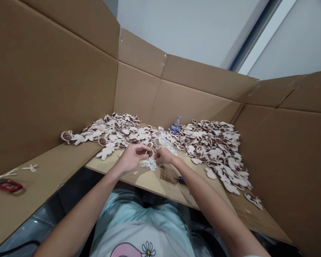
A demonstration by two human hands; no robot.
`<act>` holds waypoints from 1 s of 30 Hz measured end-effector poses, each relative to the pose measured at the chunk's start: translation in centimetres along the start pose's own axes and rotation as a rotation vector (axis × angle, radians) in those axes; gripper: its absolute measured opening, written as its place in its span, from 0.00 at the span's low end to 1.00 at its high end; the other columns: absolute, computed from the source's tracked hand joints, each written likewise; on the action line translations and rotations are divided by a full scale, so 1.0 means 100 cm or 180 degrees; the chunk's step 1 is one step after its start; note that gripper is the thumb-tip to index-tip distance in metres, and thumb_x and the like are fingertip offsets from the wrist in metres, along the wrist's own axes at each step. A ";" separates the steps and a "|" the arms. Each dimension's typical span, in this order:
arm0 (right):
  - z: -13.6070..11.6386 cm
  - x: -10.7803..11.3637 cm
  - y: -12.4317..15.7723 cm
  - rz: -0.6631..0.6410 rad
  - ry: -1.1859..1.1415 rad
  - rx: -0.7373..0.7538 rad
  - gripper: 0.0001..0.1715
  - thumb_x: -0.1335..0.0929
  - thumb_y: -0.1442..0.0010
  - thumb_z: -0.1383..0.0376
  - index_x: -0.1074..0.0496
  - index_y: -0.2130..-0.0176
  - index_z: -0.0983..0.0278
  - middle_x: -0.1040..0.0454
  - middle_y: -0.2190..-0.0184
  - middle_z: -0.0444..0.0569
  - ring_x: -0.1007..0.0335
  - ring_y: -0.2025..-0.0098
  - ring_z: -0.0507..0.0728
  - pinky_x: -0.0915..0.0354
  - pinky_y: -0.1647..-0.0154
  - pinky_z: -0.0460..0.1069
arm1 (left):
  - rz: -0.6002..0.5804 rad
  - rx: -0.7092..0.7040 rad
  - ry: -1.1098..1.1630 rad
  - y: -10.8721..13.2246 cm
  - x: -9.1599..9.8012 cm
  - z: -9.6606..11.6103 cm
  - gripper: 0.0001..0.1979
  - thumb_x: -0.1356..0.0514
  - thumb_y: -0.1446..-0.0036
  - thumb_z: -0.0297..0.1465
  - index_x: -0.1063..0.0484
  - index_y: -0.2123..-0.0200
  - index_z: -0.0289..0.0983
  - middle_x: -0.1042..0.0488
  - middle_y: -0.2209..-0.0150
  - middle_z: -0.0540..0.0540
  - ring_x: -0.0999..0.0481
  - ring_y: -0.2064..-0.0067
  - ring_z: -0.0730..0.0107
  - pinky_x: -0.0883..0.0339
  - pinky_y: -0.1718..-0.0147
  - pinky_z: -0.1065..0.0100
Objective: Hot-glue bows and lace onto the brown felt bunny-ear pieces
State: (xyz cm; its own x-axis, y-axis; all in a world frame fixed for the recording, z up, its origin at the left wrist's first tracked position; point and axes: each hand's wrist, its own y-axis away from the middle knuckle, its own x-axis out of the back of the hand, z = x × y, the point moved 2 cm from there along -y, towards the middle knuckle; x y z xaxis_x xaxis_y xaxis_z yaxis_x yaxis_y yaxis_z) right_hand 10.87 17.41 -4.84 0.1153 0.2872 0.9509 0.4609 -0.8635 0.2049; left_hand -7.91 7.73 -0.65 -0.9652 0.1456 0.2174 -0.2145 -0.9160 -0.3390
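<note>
My left hand (pixel 136 156) is curled over the middle of the table, its thumb and fingers around a small brown fabric piece (pixel 150 153) with a cream cord. Just to the right, my right hand (pixel 163 156) is closed with fingertips pointing down; whatever it pinches is too small to make out. Below and between the hands lies a little heap of white printed pieces (pixel 149 164), and more spread behind them. Beneath my right wrist sit a clear bag of brown bits (pixel 168 175) and a tool with a dark blue handle (pixel 181 180).
Brown-and-cream plush pieces are piled at the left (pixel 115 134) and right (pixel 216 150). A plastic bottle (pixel 176 125) stands at the back. Cardboard walls (pixel 198 100) enclose the table. On the left board lie a red-handled tool (pixel 8 185) and cream cords (pixel 30 167).
</note>
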 end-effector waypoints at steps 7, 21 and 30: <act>0.008 0.006 -0.004 -0.0078 -0.0119 0.0095 0.17 0.32 0.36 0.60 0.29 0.49 0.65 0.28 0.48 0.51 0.28 0.53 0.59 0.28 0.55 0.56 | 0.0012 0.0020 -0.0006 -0.001 0.001 0.000 0.10 0.36 0.53 0.27 0.20 0.64 0.36 0.18 0.62 0.42 0.21 0.60 0.60 0.30 0.57 0.61; 0.016 0.004 -0.004 0.0068 -0.0510 0.0148 0.17 0.32 0.35 0.60 0.29 0.49 0.65 0.27 0.50 0.51 0.27 0.54 0.58 0.28 0.55 0.56 | 0.0007 0.0050 0.0022 -0.001 0.000 -0.003 0.10 0.36 0.53 0.27 0.21 0.64 0.36 0.19 0.62 0.43 0.21 0.60 0.60 0.30 0.57 0.61; 0.019 0.005 -0.001 0.0366 -0.1058 0.0360 0.16 0.32 0.35 0.60 0.30 0.49 0.66 0.27 0.52 0.51 0.26 0.56 0.57 0.28 0.56 0.56 | -0.0037 0.0020 0.0004 -0.002 -0.002 -0.003 0.10 0.36 0.54 0.28 0.21 0.64 0.36 0.19 0.63 0.44 0.21 0.61 0.61 0.30 0.59 0.62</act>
State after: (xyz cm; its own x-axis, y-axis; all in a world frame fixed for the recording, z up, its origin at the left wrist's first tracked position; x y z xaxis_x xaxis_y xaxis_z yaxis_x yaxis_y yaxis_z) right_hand 12.53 18.39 -4.82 0.4429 0.3261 0.8351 0.5207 -0.8519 0.0565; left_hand -7.76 8.00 -0.86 -0.9628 0.1566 0.2203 -0.2247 -0.9166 -0.3307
